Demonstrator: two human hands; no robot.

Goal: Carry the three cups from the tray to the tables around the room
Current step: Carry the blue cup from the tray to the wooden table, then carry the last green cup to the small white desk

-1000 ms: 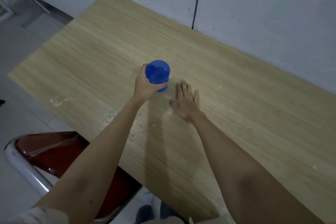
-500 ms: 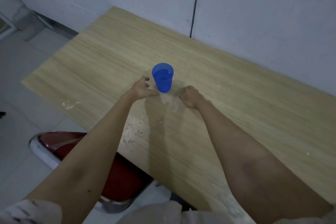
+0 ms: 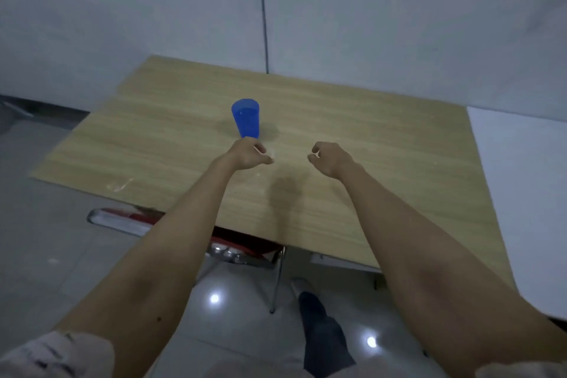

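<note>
A blue translucent cup (image 3: 246,118) stands upright near the middle of a light wooden table (image 3: 368,144). My left hand (image 3: 248,153) hovers just in front of the cup, apart from it, fingers loosely curled and holding nothing. To the right, at about the same height, my right hand (image 3: 330,158) is curled the same way and also holds nothing. No tray and no other cups are in view.
A red chair with a chrome frame (image 3: 239,247) is tucked under the table's near edge. A grey wall (image 3: 368,15) runs behind the table. A white surface (image 3: 521,193) adjoins the table's right side. My foot (image 3: 316,310) stands on the glossy tiled floor.
My left hand has let go of the cup and both hands have drawn back toward me. The right hand lifted off the table and curled. The view has pulled away from the table.
</note>
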